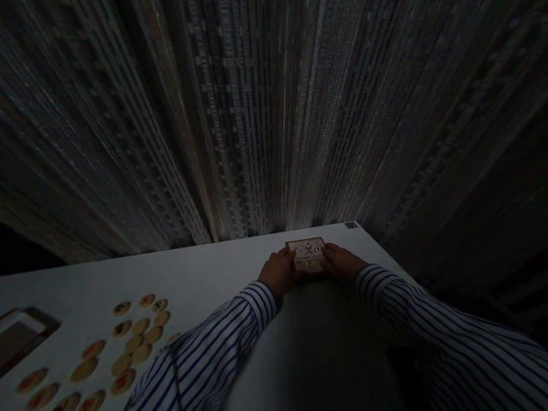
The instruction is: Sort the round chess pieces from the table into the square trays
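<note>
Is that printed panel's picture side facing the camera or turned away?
Facing the camera: dark marks show on the printed panel, held at opposite sides by the left hand and the right hand.

I have both arms reaching forward and converging, my left arm (200,363) coming up from the bottom edge of my view, my right arm (456,343) from the lower right. My left hand (279,270) and right hand (344,262) face each other, near but apart, both in a gripping pose, their undersides hidden from me.
</note>
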The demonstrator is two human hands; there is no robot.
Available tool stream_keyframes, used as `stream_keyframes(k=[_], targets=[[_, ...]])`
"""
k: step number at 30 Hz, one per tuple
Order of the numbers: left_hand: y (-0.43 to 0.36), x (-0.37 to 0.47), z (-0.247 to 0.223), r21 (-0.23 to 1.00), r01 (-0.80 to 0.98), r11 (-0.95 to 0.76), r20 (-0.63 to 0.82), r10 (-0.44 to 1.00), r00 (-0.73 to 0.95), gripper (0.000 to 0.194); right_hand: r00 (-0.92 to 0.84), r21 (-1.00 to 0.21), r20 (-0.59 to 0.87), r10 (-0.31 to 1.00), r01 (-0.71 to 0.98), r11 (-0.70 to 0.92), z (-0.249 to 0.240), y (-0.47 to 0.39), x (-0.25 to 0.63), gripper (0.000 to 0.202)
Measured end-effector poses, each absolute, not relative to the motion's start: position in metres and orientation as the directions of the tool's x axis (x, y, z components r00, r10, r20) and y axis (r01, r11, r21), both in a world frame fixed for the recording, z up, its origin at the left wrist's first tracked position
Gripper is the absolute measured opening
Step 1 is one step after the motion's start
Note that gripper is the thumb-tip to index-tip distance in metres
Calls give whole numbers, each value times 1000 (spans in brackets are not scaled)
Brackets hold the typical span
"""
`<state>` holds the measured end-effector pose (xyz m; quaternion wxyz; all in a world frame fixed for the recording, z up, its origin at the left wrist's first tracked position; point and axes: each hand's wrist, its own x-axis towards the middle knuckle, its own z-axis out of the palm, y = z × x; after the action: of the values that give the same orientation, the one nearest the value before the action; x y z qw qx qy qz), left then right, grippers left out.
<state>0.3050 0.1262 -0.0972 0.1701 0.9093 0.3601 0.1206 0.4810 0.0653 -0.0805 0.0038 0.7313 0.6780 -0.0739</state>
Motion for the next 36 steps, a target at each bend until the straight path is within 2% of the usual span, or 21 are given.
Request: stream_keyframes(k=[8, 14, 16, 19, 23, 27, 29, 33, 36], targets=[[117, 300, -86, 424, 629, -651, 65, 715, 696, 57, 78, -34, -132, 988, 996, -83, -74, 61, 476, 46], [96, 242, -34, 471, 641, -606, 55, 746, 664, 49, 71, -19, -76, 995, 997, -72, -34, 47, 452, 55], [82, 208, -14, 505, 643, -576, 70, 769, 635, 44, 16, -30, -48, 999, 999, -18, -19, 41, 432, 52], [53, 151, 7, 533, 623, -573, 166, 792, 587, 37, -145, -66, 31, 989, 987, 146, -4, 29, 390, 46], [1, 80, 6, 528, 645, -552, 270, 830, 488, 32, -291, -110, 29, 956, 950, 292, 1, 9, 322, 45], [-53, 26, -22, 585, 653, -481, 287, 876, 388, 26, -312, -222, 60, 948, 922, 318, -8, -22, 267, 45], [-78, 5, -41, 629, 643, -438, 277, 898, 341, 25, -282, -340, 126, 951, 889, 308, -21, -43, 253, 45], [-120, -22, -78, 752, 576, -320, 197, 943, 267, 25, -47, -627, 187, 981, 763, 156, -65, -97, 247, 44], [-141, -28, -98, 767, 573, -290, 138, 946, 295, 28, 66, -744, 132, 989, 666, 55, -97, -137, 241, 43]])
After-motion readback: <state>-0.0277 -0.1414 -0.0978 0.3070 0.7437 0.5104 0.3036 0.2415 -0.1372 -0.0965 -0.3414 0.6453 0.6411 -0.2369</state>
